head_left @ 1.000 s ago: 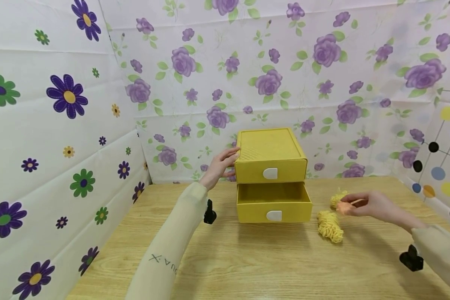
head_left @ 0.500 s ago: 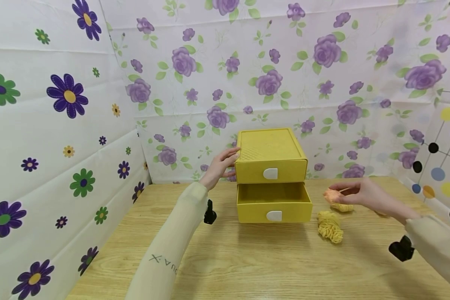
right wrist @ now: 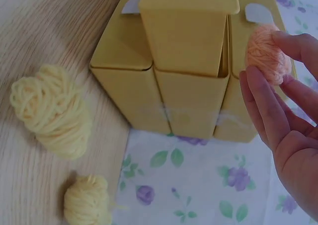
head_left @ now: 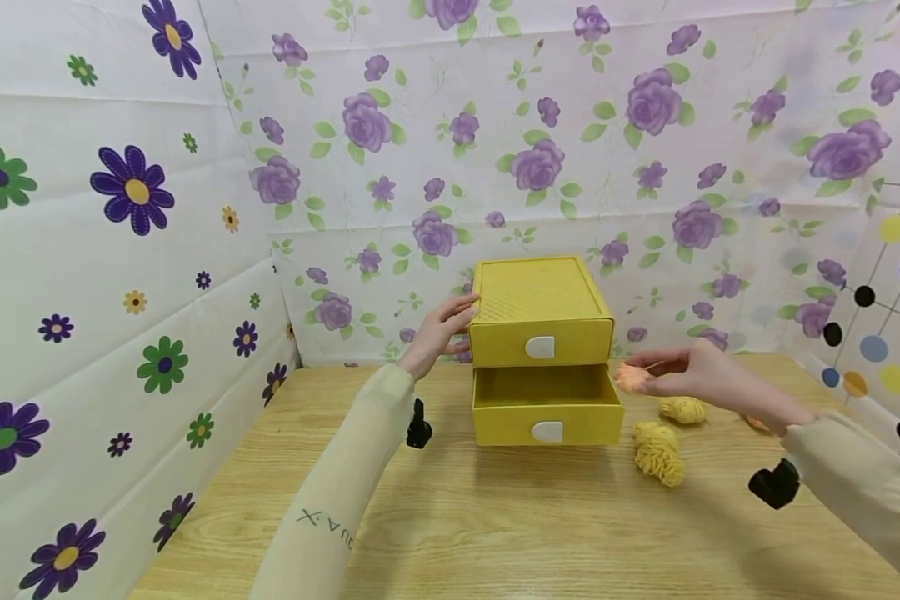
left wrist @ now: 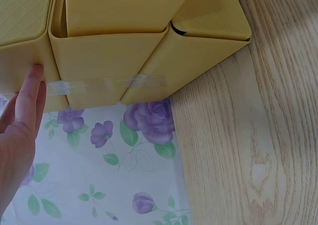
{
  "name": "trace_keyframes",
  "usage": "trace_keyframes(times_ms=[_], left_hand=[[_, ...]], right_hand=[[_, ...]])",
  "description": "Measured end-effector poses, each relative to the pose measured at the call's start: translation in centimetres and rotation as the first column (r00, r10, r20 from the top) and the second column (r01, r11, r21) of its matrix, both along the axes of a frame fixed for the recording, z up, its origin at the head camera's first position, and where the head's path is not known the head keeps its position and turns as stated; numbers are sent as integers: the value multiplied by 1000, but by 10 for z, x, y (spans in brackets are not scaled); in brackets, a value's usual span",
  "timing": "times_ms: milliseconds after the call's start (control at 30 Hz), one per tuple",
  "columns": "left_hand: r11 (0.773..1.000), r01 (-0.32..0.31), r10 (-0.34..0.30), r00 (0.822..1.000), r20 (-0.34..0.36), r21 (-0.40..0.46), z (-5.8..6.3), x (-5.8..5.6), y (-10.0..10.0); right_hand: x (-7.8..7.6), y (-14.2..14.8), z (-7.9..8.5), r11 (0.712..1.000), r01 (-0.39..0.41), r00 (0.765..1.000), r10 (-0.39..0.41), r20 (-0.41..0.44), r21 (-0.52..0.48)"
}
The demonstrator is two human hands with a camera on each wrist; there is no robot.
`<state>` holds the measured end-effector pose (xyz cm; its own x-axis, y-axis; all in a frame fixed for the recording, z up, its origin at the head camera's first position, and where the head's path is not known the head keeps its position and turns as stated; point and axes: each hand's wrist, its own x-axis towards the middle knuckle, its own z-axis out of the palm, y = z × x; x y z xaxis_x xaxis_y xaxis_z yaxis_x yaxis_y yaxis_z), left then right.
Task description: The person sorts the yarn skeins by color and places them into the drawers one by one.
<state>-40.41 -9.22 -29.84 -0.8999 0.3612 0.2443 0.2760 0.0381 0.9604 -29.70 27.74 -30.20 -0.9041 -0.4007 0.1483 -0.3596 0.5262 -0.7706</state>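
Observation:
A yellow drawer cabinet (head_left: 543, 287) stands at the back of the table, its middle drawer (head_left: 506, 425) pulled out with a bare bottom showing. My left hand (head_left: 437, 337) touches the cabinet's left side near the top, fingers extended; in the left wrist view a fingertip (left wrist: 36, 72) lies against the side wall. Between thumb and fingers, my right hand (head_left: 701, 379) pinches a small ball of peach yarn (right wrist: 267, 53). In the head view that ball is just right of the open drawer, above the table.
Two yellow yarn bundles lie right of the cabinet: a larger one (head_left: 657, 454) in front and a smaller one (head_left: 682, 409) behind. Partly hidden by the right forearm is an orange item (head_left: 756, 423). Floral sheets (head_left: 390, 208) hang behind and on both sides.
My right hand has carried the peach yarn ball leftward and up, from beside the smaller yellow bundle to the drawer's right edge. The left hand has stayed on the cabinet.

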Motion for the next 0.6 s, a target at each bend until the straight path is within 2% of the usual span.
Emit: trace_keyframes(times_ms=[133, 300, 467, 600], left_hand=[[1000, -1, 1, 1000, 2, -4, 0, 0, -1], [1000, -3, 3, 1000, 0, -5, 0, 0, -1], [1000, 1, -1, 1000, -3, 0, 0, 1, -1], [1000, 6, -6, 1000, -5, -2, 0, 0, -1]], right_hand=[[-7, -14, 1, 998, -69, 993, 70, -99, 10], [-12, -34, 0, 992, -126, 980, 125, -154, 8], [-18, -55, -1, 990, -137, 970, 138, -198, 19], [-19, -71, 0, 993, -115, 977, 117, -177, 20]])
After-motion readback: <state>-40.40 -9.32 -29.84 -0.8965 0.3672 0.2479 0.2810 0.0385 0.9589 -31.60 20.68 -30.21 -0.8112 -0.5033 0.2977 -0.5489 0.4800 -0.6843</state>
